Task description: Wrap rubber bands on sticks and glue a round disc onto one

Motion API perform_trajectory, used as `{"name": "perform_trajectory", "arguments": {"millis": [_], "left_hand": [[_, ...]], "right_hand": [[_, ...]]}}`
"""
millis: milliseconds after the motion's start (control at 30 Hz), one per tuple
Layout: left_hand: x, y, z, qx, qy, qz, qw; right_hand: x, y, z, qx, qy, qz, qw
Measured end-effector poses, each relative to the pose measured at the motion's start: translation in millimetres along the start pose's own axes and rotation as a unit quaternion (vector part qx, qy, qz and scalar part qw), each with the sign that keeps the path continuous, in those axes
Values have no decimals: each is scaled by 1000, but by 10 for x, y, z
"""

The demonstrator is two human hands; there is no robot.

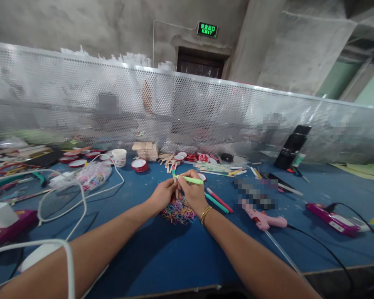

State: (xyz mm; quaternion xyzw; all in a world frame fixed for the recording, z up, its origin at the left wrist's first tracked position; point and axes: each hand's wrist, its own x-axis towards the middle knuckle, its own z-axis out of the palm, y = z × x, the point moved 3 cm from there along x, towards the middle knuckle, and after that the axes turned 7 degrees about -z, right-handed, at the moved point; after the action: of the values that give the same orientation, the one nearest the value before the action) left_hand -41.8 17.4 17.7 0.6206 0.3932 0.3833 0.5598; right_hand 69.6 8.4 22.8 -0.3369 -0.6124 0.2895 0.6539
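Between the fingers of my left hand (162, 194) a wooden craft stick (173, 171) stands roughly upright, its top coloured red and green. My right hand (193, 193) is closed around a light green marker pen (192, 180), whose tip end points left at the stick. A gold bracelet (206, 214) circles the right wrist. Below both hands lies a heap of colourful rubber bands (179, 212). Just right of my right hand, a red marker (220, 200) and a teal marker (217, 202) lie side by side on the blue table (162, 257).
A pink glue gun (263, 218) with a cord lies at right, near a purple power strip (333, 219). White cables (84, 195) loop across the left side. Behind stand a paper cup (119, 158), stacked wooden pieces (145, 151), red-rimmed discs (139, 165) and a perforated metal screen (199, 112).
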Motion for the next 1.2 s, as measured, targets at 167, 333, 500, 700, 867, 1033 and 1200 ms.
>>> {"name": "perform_trajectory", "arguments": {"millis": [167,333,500,700,867,1033,1200], "left_hand": [[30,-36,-28,-10,9,-2,1000],[45,-46,-26,-26,2,8,1000],[32,-34,-29,-3,10,16,1000],[67,-88,-52,-25,5,7,1000],[71,-77,-51,-11,16,22,1000],[48,-41,-70,8,29,23,999],[34,-21,-45,0,24,22,999]], "right_hand": [[38,-48,-86,-88,98,-59,990],[3,-85,-9,-8,34,-14,999],[22,-35,-40,-45,60,-23,997],[34,-70,-60,-64,81,-46,994],[-2,-108,-1,-31,36,-29,998],[38,-78,-68,-60,92,-64,992],[36,-66,-42,-5,71,-41,997]]}}
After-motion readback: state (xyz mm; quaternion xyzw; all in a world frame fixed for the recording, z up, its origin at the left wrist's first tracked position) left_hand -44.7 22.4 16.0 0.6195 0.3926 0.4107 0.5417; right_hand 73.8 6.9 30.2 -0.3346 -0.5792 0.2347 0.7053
